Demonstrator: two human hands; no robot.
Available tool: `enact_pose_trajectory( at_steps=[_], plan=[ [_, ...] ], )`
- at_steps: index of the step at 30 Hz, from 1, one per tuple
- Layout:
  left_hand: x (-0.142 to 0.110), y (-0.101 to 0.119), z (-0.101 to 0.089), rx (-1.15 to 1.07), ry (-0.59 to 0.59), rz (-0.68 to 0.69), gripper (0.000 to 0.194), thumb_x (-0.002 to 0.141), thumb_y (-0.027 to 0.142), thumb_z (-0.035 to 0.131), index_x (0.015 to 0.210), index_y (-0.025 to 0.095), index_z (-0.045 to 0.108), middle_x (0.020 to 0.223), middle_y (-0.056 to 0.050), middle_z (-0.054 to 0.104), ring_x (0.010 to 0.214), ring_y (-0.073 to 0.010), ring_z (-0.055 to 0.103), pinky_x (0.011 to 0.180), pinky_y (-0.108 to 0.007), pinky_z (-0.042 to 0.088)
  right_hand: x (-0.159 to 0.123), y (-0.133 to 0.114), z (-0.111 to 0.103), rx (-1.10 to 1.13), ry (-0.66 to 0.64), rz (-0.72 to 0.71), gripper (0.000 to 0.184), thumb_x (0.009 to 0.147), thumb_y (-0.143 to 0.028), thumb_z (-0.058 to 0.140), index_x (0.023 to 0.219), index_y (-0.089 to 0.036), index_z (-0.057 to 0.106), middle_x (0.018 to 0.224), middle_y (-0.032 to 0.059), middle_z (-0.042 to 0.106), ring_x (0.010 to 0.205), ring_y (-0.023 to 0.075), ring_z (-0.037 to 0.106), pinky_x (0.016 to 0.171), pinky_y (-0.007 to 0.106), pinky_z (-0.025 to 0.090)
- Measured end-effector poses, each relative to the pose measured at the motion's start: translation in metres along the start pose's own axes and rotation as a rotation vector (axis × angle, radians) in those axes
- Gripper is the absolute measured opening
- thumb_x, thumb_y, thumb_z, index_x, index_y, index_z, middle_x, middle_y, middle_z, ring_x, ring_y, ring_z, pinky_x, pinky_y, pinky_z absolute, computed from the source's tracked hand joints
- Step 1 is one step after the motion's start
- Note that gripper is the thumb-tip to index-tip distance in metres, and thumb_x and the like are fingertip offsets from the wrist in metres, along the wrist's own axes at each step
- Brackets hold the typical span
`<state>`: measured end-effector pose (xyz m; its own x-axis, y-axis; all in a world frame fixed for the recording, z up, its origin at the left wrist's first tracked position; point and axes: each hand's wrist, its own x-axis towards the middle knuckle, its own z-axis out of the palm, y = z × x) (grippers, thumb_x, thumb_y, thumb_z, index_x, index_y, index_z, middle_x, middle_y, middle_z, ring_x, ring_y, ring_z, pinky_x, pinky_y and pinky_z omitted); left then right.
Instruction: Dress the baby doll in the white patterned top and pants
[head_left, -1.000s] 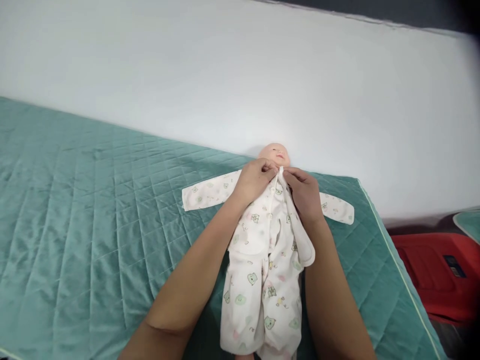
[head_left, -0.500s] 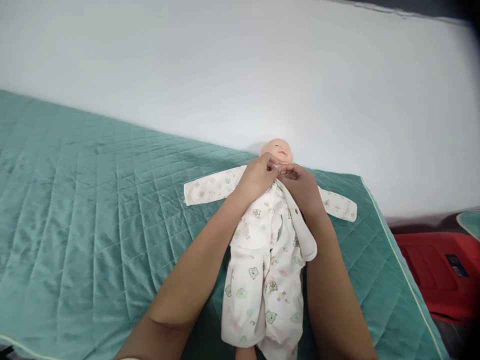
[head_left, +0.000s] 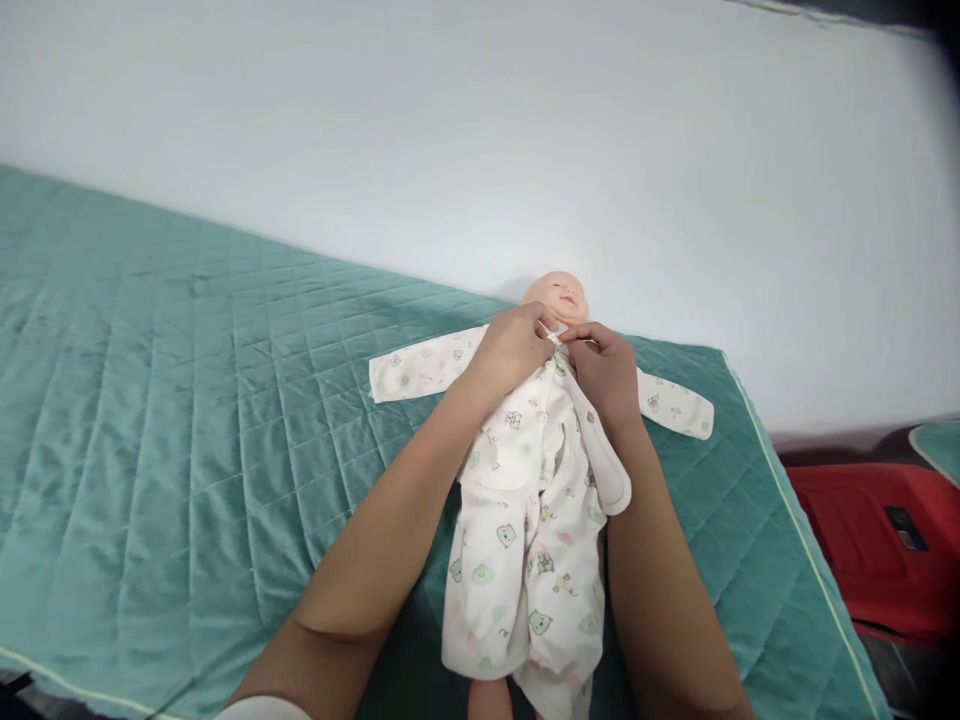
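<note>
A baby doll lies on its back, head by the wall and feet toward me. It wears white baby clothes printed with small green and pink animals, the sleeves spread out to both sides. At the neckline, my left hand pinches the collar edge of the top. Close beside it, my right hand pinches the other side of the collar, fingertips nearly touching the left ones. Below the right hand the front flap hangs loose and folded outward. Any fastener between the fingertips is too small to make out.
The doll lies on a green quilted cover with pale piping at its edge. Behind it rises a white wall. To the right, below the cover's edge, is a red plastic object with a dark label.
Both hands stay at the collar. The fingertips have drawn slightly apart, and more white cloth shows between them. The view has shifted a little.
</note>
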<state>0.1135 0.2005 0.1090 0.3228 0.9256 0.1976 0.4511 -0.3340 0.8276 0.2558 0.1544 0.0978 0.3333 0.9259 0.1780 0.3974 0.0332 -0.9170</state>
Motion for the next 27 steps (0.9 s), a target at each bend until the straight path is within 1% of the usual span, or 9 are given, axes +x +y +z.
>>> enact_pose_trajectory(
  at_steps=[4,7,10,12,15,17,19,23,27],
  plan=[
    [-0.003,-0.003,-0.011,-0.047,-0.105,-0.015,0.024,0.073,0.012,0.056,0.091,0.02,0.072,0.08,-0.002,0.069,0.064,-0.014,0.056,0.061,-0.027,0.04,0.0,0.001,0.0,-0.094,0.037,-0.068,0.023,0.072,-0.018,0.048,0.076,-0.019,0.071,0.072,0.0001,0.063,0.064,0.013,0.05,0.065,0.028,0.039],
    [-0.005,-0.006,-0.016,-0.057,-0.139,0.033,0.026,0.077,0.016,0.054,0.093,0.021,0.074,0.078,-0.001,0.069,0.063,-0.0136,0.056,0.06,-0.027,0.039,0.0,0.003,0.0,-0.108,0.048,-0.129,0.024,0.073,-0.017,0.046,0.074,-0.019,0.07,0.077,0.0011,0.066,0.072,0.0148,0.054,0.072,0.029,0.041],
    [-0.003,-0.007,-0.014,-0.01,-0.115,0.113,0.021,0.084,0.021,0.051,0.078,0.018,0.072,0.075,-0.001,0.068,0.067,-0.0139,0.056,0.064,-0.028,0.038,0.0,0.005,0.0,-0.12,0.046,-0.181,0.025,0.075,-0.016,0.045,0.073,-0.02,0.07,0.081,0.0022,0.068,0.076,0.016,0.057,0.075,0.03,0.043],
    [-0.002,-0.007,-0.009,0.032,-0.072,0.13,0.028,0.088,0.028,0.05,0.069,0.017,0.066,0.07,-0.001,0.065,0.065,-0.014,0.054,0.063,-0.028,0.037,0.0,0.006,-0.001,-0.121,0.041,-0.22,0.026,0.077,-0.016,0.046,0.073,-0.02,0.071,0.084,0.0027,0.07,0.079,0.0165,0.06,0.076,0.031,0.044],
    [0.0,-0.008,-0.002,0.088,0.019,0.112,0.029,0.089,0.035,0.053,0.069,0.017,0.064,0.069,-0.002,0.065,0.065,-0.0147,0.053,0.063,-0.029,0.036,-0.001,0.008,-0.001,-0.097,0.025,-0.288,0.027,0.079,-0.015,0.046,0.074,-0.02,0.072,0.088,0.0031,0.07,0.085,0.0169,0.063,0.079,0.031,0.045],
    [0.001,-0.009,-0.001,0.1,0.021,0.093,0.023,0.086,0.032,0.056,0.073,0.017,0.066,0.072,-0.003,0.066,0.067,-0.0153,0.054,0.063,-0.028,0.037,-0.001,0.008,-0.002,-0.101,0.015,-0.325,0.028,0.079,-0.014,0.046,0.075,-0.02,0.073,0.089,0.0032,0.07,0.086,0.0169,0.063,0.08,0.032,0.046],
    [0.0,-0.009,-0.002,0.075,-0.019,0.07,0.016,0.083,0.027,0.058,0.082,0.018,0.07,0.078,-0.002,0.068,0.069,-0.0153,0.056,0.063,-0.027,0.038,-0.003,0.007,-0.002,-0.149,0.013,-0.354,0.03,0.079,-0.012,0.045,0.075,-0.021,0.074,0.088,0.0037,0.069,0.086,0.0171,0.063,0.08,0.032,0.046],
    [0.0,-0.009,-0.006,0.027,-0.085,0.088,0.027,0.083,0.019,0.056,0.104,0.023,0.074,0.089,-0.002,0.071,0.071,-0.015,0.059,0.066,-0.027,0.043,-0.011,0.005,-0.003,-0.297,0.033,-0.403,0.033,0.08,-0.01,0.044,0.08,-0.021,0.075,0.088,0.0057,0.066,0.085,0.0182,0.061,0.08,0.034,0.046],
    [0.001,-0.012,-0.005,0.102,-0.083,0.17,0.029,0.085,0.016,0.054,0.101,0.024,0.077,0.109,-0.004,0.072,0.094,-0.0194,0.065,0.084,-0.03,0.047,-0.019,0.005,-0.003,-0.357,0.05,-0.418,0.033,0.084,-0.01,0.043,0.089,-0.019,0.074,0.093,0.0078,0.063,0.089,0.0199,0.06,0.084,0.036,0.047]
  ],
)
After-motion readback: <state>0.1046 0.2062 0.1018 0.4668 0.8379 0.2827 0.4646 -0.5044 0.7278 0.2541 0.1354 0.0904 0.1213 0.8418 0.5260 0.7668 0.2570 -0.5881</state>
